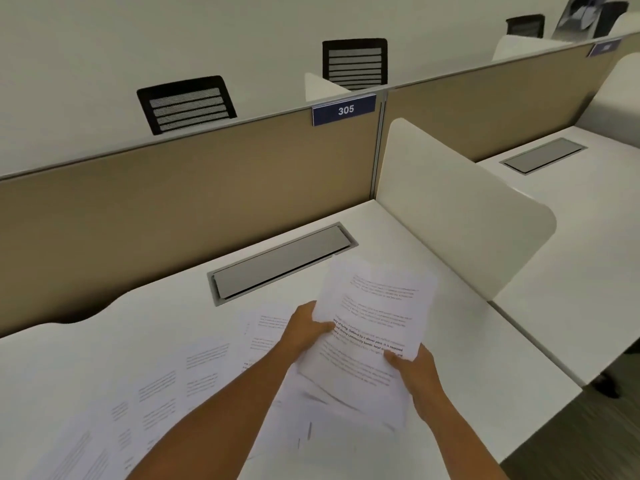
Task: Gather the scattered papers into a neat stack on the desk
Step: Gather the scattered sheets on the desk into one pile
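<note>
Both my hands hold a bundle of printed sheets (370, 323) lifted above the white desk (460, 341). My left hand (308, 327) grips the bundle's left edge, thumb on top. My right hand (414, 370) pinches its lower right corner. Several more printed papers (194, 372) lie scattered flat on the desk to the left and under my forearms. A few loose sheets (332, 407) lie just below the held bundle.
A grey cable hatch (280, 261) is set in the desk behind the papers. A tan partition (194, 171) with a "305" sign (344, 109) stands at the back. A white side divider (460, 216) bounds the desk on the right. Black chairs show beyond.
</note>
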Demonstrator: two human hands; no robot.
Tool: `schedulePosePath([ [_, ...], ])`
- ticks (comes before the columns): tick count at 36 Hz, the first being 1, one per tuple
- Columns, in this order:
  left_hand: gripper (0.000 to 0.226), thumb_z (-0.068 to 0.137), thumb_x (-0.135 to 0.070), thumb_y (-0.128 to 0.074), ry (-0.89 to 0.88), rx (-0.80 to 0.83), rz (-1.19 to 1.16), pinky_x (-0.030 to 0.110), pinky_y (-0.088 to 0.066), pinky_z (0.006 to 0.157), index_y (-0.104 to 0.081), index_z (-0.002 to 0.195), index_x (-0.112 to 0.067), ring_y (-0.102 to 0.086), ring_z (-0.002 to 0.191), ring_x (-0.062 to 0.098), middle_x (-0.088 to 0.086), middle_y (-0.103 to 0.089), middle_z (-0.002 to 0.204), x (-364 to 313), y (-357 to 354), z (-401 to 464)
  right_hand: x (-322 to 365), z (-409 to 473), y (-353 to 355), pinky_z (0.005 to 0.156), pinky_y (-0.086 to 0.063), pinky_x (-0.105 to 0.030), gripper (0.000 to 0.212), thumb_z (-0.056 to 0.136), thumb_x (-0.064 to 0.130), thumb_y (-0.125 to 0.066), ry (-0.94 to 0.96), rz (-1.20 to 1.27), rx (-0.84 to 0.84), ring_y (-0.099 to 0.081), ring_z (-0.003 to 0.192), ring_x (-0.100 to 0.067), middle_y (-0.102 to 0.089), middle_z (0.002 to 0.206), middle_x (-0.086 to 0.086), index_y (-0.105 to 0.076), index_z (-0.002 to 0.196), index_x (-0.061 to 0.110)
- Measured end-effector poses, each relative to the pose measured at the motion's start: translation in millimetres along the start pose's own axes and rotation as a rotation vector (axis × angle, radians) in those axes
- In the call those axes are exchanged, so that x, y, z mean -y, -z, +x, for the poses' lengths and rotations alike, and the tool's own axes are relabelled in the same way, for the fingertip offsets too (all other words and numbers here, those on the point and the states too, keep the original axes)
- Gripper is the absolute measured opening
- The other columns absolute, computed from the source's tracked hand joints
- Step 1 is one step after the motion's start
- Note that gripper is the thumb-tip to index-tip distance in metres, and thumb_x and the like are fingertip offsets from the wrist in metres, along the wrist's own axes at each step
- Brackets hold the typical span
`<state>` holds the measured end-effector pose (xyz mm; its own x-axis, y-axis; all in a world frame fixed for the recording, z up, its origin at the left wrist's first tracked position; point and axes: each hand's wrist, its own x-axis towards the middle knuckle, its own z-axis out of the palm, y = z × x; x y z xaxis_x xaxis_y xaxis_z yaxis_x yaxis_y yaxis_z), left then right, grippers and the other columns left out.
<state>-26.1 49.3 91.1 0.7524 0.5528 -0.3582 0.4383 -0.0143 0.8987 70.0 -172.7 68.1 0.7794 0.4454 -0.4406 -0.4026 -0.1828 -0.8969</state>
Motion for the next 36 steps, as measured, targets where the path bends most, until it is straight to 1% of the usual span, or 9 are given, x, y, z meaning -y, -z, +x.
schedulePosePath([
  [5,0.031,0.083,-0.010,-0.075,0.070,-0.090,0.080,0.041,-0.059,0.088,-0.070,0.113,-0.007,-0.070,0.098,0.027,0.012,-0.074,0.110,33,-3,-3,-17,3,-18,0.064,-0.056,-0.023,0.038,0.084,-0.003,-0.071,-0.076,-0.071,-0.017,-0.070,0.089,-0.013,-0.074,0.095,0.011,-0.067,0.101,0.031],
  [11,0.031,0.085,-0.012,-0.068,0.177,-0.059,0.257,0.029,-0.057,0.085,-0.069,0.116,-0.009,-0.069,0.101,0.023,0.007,-0.073,0.112,67,-16,1,-38,7,-34,0.080,-0.057,-0.036,0.035,0.084,-0.004,-0.065,-0.118,-0.239,-0.008,-0.068,0.087,-0.017,-0.074,0.091,0.007,-0.071,0.097,0.027],
  [14,0.031,0.087,-0.012,-0.065,0.235,-0.014,0.316,0.026,-0.053,0.090,-0.066,0.117,-0.006,-0.065,0.111,0.025,0.011,-0.069,0.119,83,-23,5,-46,10,-43,0.070,-0.056,-0.030,0.026,0.084,0.002,-0.062,-0.110,-0.339,-0.031,-0.069,0.083,-0.017,-0.074,0.087,0.003,-0.069,0.090,0.026],
  [16,0.040,0.087,-0.019,-0.066,0.291,-0.002,0.373,0.036,-0.049,0.103,-0.062,0.126,-0.008,-0.056,0.124,0.029,0.013,-0.059,0.133,91,-28,7,-53,16,-49,0.069,-0.054,-0.030,0.017,0.085,0.006,-0.059,-0.109,-0.443,-0.042,-0.068,0.083,-0.019,-0.074,0.092,-0.005,-0.067,0.089,0.021],
  [18,0.054,0.086,-0.032,-0.066,0.357,-0.032,0.501,0.046,-0.033,0.117,-0.055,0.138,-0.020,-0.033,0.142,0.035,0.012,-0.033,0.156,98,-31,8,-60,24,-56,0.079,-0.055,-0.036,0.009,0.086,0.010,-0.057,-0.112,-0.629,-0.085,-0.067,0.092,-0.029,-0.071,0.099,-0.013,-0.063,0.091,0.011],
  [21,0.058,0.086,-0.041,-0.063,0.423,-0.084,0.538,0.053,-0.012,0.123,-0.049,0.141,-0.031,-0.006,0.150,0.040,0.007,-0.005,0.166,105,-31,9,-69,33,-64,0.089,-0.047,-0.037,0.026,0.088,0.013,-0.058,-0.153,-0.916,-0.144,-0.049,0.119,-0.039,-0.050,0.130,-0.017,-0.059,0.114,0.014],
  [24,0.056,0.085,-0.041,-0.065,0.441,-0.114,0.495,0.050,-0.021,0.120,-0.053,0.138,-0.028,-0.011,0.148,0.039,0.008,-0.006,0.165,115,-31,11,-72,37,-73,0.103,-0.046,-0.043,0.050,0.090,0.017,-0.062,-0.211,-0.984,-0.183,-0.032,0.129,-0.038,-0.022,0.151,-0.012,-0.047,0.138,0.020],
  [29,0.053,0.083,-0.041,-0.067,0.433,-0.179,0.524,0.043,-0.036,0.110,-0.056,0.132,-0.023,-0.024,0.139,0.030,0.006,-0.019,0.156,125,-33,12,-73,49,-82,0.109,-0.038,-0.050,0.051,0.089,0.014,-0.064,-0.318,-0.868,-0.201,-0.021,0.139,-0.043,0.002,0.160,-0.014,-0.048,0.138,0.017],
  [36,0.058,0.084,-0.044,-0.068,0.479,-0.150,0.556,0.041,-0.042,0.105,-0.050,0.134,-0.020,-0.033,0.131,0.030,0.009,-0.026,0.145,128,-28,16,-70,63,-91,0.113,-0.033,-0.049,0.051,0.088,0.014,-0.060,-0.369,-0.811,-0.181,-0.019,0.137,-0.047,0.003,0.160,-0.016,-0.043,0.136,0.016],
])
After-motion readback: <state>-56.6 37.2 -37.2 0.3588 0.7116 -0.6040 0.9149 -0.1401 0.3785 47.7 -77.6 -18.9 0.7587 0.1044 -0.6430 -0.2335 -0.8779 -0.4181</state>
